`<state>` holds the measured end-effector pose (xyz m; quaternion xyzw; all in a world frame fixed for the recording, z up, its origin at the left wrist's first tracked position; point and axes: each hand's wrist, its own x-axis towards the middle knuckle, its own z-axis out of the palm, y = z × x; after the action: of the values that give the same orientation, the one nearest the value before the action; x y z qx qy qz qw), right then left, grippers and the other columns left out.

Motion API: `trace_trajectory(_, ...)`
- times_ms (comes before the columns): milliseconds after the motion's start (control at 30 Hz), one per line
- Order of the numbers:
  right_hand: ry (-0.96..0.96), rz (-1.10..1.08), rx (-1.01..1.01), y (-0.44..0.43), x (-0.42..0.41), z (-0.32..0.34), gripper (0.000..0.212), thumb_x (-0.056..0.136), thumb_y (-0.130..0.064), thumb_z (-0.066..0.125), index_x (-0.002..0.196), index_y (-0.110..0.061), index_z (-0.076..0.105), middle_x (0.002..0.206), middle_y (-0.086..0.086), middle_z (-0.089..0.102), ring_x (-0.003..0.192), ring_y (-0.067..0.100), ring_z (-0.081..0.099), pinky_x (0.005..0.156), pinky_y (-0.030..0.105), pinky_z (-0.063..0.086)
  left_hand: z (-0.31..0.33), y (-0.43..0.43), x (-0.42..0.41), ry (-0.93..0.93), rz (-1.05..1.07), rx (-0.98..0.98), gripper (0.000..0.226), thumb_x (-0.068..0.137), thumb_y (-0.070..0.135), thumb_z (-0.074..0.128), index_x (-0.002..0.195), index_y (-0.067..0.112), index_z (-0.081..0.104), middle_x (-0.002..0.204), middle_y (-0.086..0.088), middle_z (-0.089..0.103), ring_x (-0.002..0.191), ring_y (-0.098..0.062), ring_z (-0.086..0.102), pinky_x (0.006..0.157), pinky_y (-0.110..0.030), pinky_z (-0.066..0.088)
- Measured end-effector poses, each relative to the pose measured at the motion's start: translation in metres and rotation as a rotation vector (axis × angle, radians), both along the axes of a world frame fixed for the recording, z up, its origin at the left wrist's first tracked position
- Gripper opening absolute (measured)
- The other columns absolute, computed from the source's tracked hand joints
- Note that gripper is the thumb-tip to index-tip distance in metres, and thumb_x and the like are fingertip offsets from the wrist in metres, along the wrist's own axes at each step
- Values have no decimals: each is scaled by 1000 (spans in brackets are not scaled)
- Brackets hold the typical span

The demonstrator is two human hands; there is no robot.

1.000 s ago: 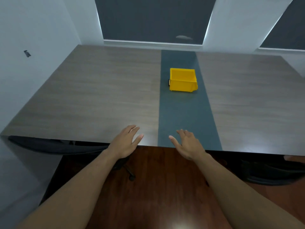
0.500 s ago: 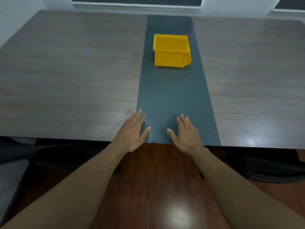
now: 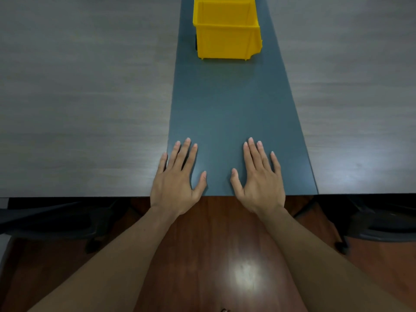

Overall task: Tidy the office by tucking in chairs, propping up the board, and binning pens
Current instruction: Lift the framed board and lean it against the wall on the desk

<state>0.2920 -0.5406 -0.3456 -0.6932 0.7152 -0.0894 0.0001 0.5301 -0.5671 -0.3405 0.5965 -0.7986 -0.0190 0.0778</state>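
Note:
A yellow plastic bin [image 3: 226,30] stands on the dark teal middle strip of the big grey table [image 3: 85,97], at the far side of the view. My left hand [image 3: 177,179] and my right hand [image 3: 258,179] lie flat, palms down, fingers apart, on the near edge of that strip, holding nothing. Two dark office chairs sit tucked under the table edge, one at the left [image 3: 51,221] and one at the right [image 3: 378,224]. No pens or board are in view.
Glossy reddish wood floor [image 3: 225,255] lies between the chairs below my arms. A small dark object peeks out behind the bin's left side [image 3: 195,45].
My view has tilted down and moved closer to the table. Both hands slid forward from the table edge onto the teal strip and now rest flat there.

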Motion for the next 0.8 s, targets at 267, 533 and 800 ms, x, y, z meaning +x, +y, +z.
trace_trajectory(267,25,-19,-17,-14,0,-1,81,105,-57,36,170,-14,17,179,1,12,166,16,5,131,51,15,-4,-14,-2,-21,11,-48,80,107,60,38,175,22,19,183,2,13,170,-19,9,135,-49,18)
trace_trajectory(533,28,-37,-36,-38,2,-2,81,104,-59,35,170,-14,19,179,0,13,166,15,6,131,51,15,-5,-39,0,-25,17,-56,80,107,61,37,175,25,18,184,5,11,170,-17,7,135,-49,16)
trace_trajectory(800,36,-41,-54,-59,-3,-4,82,103,-61,34,170,-15,21,179,-1,16,165,14,7,131,51,14,-6,-60,-6,-22,23,-66,80,106,63,34,175,25,17,184,4,12,170,-17,6,136,-48,16)
